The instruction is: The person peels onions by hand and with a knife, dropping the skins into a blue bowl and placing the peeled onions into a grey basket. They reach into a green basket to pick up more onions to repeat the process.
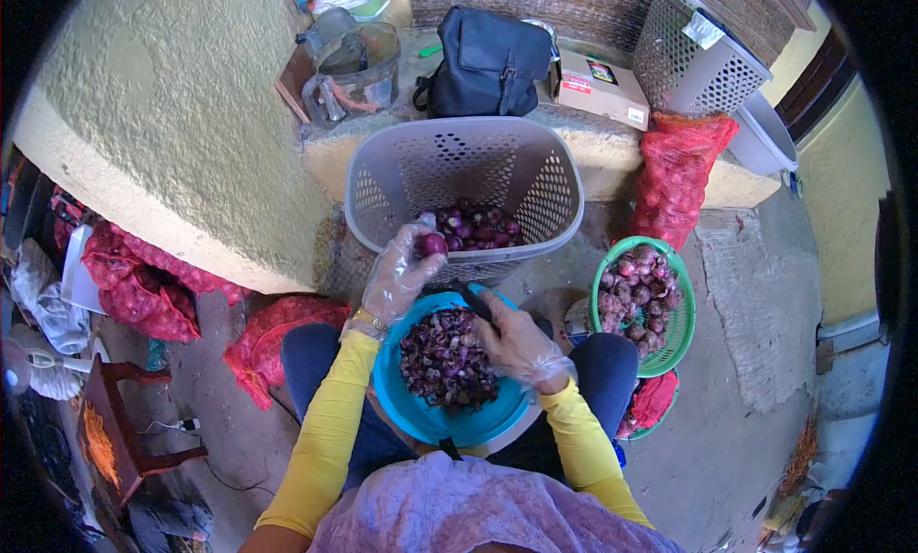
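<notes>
My left hand (402, 271), in a clear plastic glove, holds a peeled red onion (433, 245) at the near rim of the grey perforated basket (367, 204). Several shiny onions (473, 226) lie inside that basket. My right hand (521, 344), also gloved, is closed on the black handle of a knife (474, 301), above the right side of the blue basin (394, 417). Onion skins and scraps (445, 362) fill the basin's middle, between my knees. To the right, a green basket (681, 341) carries several unpeeled onions (636, 290).
Red mesh sacks (676, 175) stand right of the grey basket and lie at left (143, 285). A black backpack (488, 65), a cardboard box (601, 89) and a clear bucket (359, 65) sit on the ledge. A wooden stool (143, 429) is at lower left.
</notes>
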The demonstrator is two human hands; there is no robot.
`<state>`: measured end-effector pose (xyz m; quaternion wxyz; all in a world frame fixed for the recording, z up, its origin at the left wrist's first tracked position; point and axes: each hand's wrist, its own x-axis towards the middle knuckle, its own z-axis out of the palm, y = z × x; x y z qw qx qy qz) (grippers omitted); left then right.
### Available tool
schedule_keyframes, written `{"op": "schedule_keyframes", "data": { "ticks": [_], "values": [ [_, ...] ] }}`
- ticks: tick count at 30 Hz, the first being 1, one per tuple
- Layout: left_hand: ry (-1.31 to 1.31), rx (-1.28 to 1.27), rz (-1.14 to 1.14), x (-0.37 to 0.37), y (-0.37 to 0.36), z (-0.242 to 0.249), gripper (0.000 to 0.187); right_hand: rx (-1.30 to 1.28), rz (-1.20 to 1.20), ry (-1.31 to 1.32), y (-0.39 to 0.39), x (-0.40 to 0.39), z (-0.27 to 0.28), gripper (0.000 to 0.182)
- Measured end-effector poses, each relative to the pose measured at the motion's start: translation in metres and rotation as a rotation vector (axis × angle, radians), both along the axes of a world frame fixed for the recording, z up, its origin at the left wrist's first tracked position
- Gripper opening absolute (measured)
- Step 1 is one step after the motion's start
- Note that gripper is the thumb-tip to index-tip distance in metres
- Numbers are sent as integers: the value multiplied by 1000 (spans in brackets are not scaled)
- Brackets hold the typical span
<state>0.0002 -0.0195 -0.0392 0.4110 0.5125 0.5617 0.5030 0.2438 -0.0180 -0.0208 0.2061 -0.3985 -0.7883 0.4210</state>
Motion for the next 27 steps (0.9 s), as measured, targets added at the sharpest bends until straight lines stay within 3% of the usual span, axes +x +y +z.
{"op": "schedule_keyframes", "data": {
  "ticks": [2, 3, 5, 8, 13, 17, 20, 22, 24, 27],
  "values": [
    [-115, 151, 47, -1, 4, -3, 40, 46, 60, 71, 7, 11, 4, 46],
    [-115, 150, 48, 3, 3, 9, 40, -48, 18, 111, 8, 13, 11, 41],
    [-695, -41, 46, 10, -3, 30, 36, -32, -43, 60, 12, 14, 23, 36],
    [-854, -48, -65, 7, 0, 20, 35, -147, -120, 78, 15, 8, 36, 25],
    [-1011, -11, -147, 13, -3, 22, 32, -115, -139, 380, 17, 1, 9, 23],
    [-1146, 13, -212, 13, 0, 18, 43, -179, -175, 347, 17, 0, 22, 23],
    [-1150, 11, -158, 12, -1, 19, 46, -324, -119, 443, 19, -2, 38, 28],
    [-1132, 31, -152, 7, -2, 22, 43, -575, -81, 401, 16, -3, 58, 37],
    [-1117, 47, -144, -2, -3, 20, 40, -625, -46, 411, 16, 1, 54, 39],
    [-1214, -11, -299, -7, -4, 24, 43, -702, 17, 377, 18, 5, 50, 42]
  ]
}}
